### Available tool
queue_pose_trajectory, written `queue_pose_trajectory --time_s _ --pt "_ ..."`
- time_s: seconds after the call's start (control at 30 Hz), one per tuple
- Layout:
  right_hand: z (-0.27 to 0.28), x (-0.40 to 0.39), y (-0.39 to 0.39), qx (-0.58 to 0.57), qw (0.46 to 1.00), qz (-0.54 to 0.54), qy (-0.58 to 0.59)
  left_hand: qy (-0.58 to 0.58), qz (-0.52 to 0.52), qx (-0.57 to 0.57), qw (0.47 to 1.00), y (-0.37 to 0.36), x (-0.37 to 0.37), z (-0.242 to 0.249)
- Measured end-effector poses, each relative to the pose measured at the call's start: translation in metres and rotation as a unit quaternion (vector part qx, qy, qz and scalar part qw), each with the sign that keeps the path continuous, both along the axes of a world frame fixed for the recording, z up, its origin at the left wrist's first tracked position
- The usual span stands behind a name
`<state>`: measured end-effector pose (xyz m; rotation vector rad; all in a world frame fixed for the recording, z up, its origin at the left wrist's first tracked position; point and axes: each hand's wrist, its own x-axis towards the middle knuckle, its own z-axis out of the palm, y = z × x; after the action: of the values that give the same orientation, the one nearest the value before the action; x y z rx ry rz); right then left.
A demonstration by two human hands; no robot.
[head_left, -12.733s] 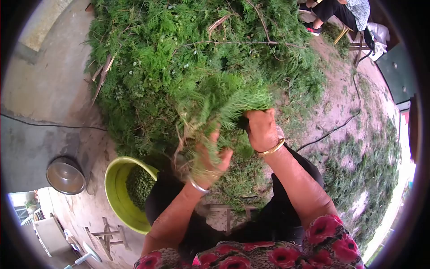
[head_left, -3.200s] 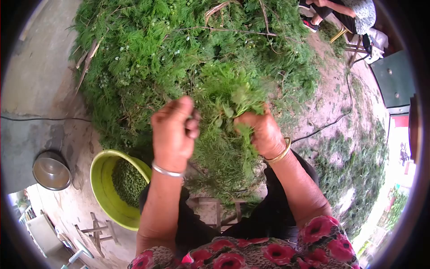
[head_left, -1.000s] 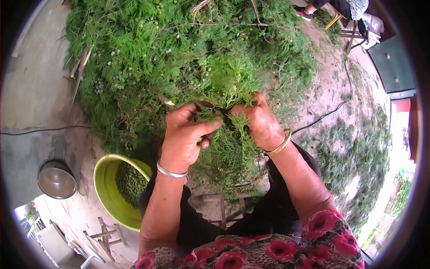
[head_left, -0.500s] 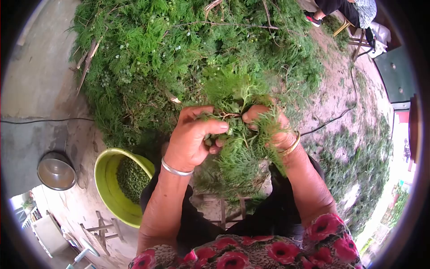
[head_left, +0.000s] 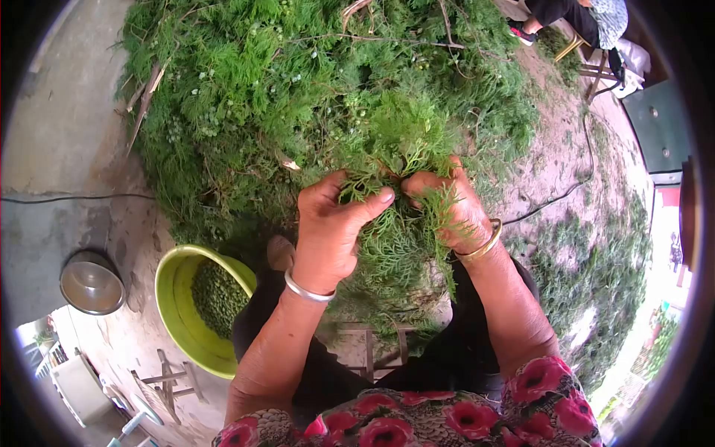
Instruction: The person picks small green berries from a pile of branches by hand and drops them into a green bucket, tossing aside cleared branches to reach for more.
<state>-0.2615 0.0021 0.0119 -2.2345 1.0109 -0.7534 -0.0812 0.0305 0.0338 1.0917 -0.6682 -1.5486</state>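
Between my two hands is a leafy green conifer sprig (head_left: 398, 249) with flat, feathery foliage. My left hand (head_left: 335, 223), a silver bangle on its wrist, is closed on the sprig's left side, the thumb lying over the leaves. On the other side my right hand (head_left: 450, 205), with a gold bangle, pinches the stem; foliage covers some of its fingers. To the left stands a yellow-green bucket (head_left: 170, 313) holding many small green cones (head_left: 218, 298). A large heap of cut conifer branches (head_left: 246, 112) lies in front of me.
A metal bowl (head_left: 93, 283) rests on the floor at the left, near a small wooden stool (head_left: 170, 384). A dark cable (head_left: 551, 201) crosses the ground at right, beside scattered foliage (head_left: 588, 276). Another person (head_left: 566, 18) sits at the upper right.
My left hand has turned slightly, and its thumb has shifted a little right and up across the sprig. Small green cones visible under its fingers before are now out of sight.
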Motion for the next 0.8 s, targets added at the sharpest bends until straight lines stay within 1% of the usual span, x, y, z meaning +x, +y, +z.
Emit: queue_pose_trajectory --time_s 0.03,0.07,0.1,0.17,0.2,0.23,0.27,0.3,0.33,0.37,0.4,0.43,0.47,0.5,0.53,0.57,0.6,0.63,0.67,0.7,0.77,0.8 --pt "-0.001 0.0 0.001 -0.067 0.998 0.012 0.007 0.0 0.0 0.001 1.0 0.002 0.0 -0.005" --pt "-0.001 0.0 0.001 -0.133 0.991 0.025 0.013 -0.027 0.011 -0.03 0.999 0.003 -0.002 -0.007" --pt "-0.002 -0.001 0.001 -0.132 0.991 0.025 0.014 -0.053 0.022 -0.061 0.996 0.004 -0.002 -0.007" --pt "-0.005 -0.004 0.001 -0.007 1.0 0.016 -0.019 -0.048 0.006 -0.046 0.998 0.001 0.006 -0.005" --pt "-0.002 0.0 0.005 -0.006 1.0 0.016 -0.019 -0.042 -0.01 -0.032 0.999 -0.001 0.01 -0.003" --pt "0.003 0.008 0.013 0.244 0.934 -0.07 -0.25 -0.041 -0.01 -0.032 0.999 -0.002 0.011 -0.002" --pt "0.005 0.012 0.018 0.462 0.75 -0.147 -0.45 0.075 -0.015 0.026 0.997 -0.004 0.012 0.0" --pt "0.002 0.011 0.018 0.462 0.75 -0.147 -0.45 0.19 -0.019 0.083 0.978 -0.004 0.012 0.001" --pt "-0.005 0.008 0.018 0.409 0.79 -0.115 -0.442 0.234 -0.01 0.123 0.964 -0.001 0.009 -0.002" --pt "-0.01 0.005 0.019 0.353 0.826 -0.083 -0.432 0.234 -0.009 0.123 0.964 0.001 0.01 -0.005" --pt "-0.012 0.003 0.019 0.347 0.826 -0.118 -0.429 0.293 -0.05 0.101 0.949 0.003 0.011 -0.009" --pt "-0.015 0.004 0.018 0.348 0.826 -0.117 -0.428 0.349 -0.091 0.078 0.929 0.004 0.013 -0.014" --pt "-0.017 0.004 0.019 0.35 0.797 -0.111 -0.479 0.418 -0.181 0.06 0.888 0.0 0.017 -0.022" --pt "-0.019 0.004 0.018 0.351 0.766 -0.104 -0.528 0.418 -0.18 0.06 0.888 0.0 0.016 -0.02" --pt "-0.013 0.001 0.011 0.342 0.791 -0.134 -0.489 0.409 -0.146 0.089 0.896 0.0 0.014 -0.015" --pt "-0.01 0.0 0.011 0.341 0.791 -0.134 -0.489 0.399 -0.112 0.118 0.902 0.0 0.013 -0.012" --pt "-0.009 0.0 0.01 0.38 0.767 -0.18 -0.484 0.384 -0.088 0.112 0.912 -0.001 0.016 -0.013" --pt "-0.004 0.001 0.009 0.417 0.741 -0.224 -0.476 0.383 -0.085 0.109 0.913 -0.002 0.018 -0.011" --pt "0.004 0.004 0.007 0.425 0.726 -0.255 -0.477 0.387 -0.069 0.122 0.911 -0.005 0.02 -0.008" --pt "0.01 0.006 0.007 0.427 0.726 -0.248 -0.478 0.391 -0.053 0.135 0.909 -0.006 0.023 -0.006" --pt "0.017 0.01 0.009 0.317 0.834 -0.239 -0.384 0.364 -0.022 0.132 0.922 -0.005 0.035 -0.015" --pt "-0.005 0.006 0.009 0.236 0.837 -0.188 -0.456 0.337 -0.016 0.12 0.934 -0.004 0.043 -0.017"
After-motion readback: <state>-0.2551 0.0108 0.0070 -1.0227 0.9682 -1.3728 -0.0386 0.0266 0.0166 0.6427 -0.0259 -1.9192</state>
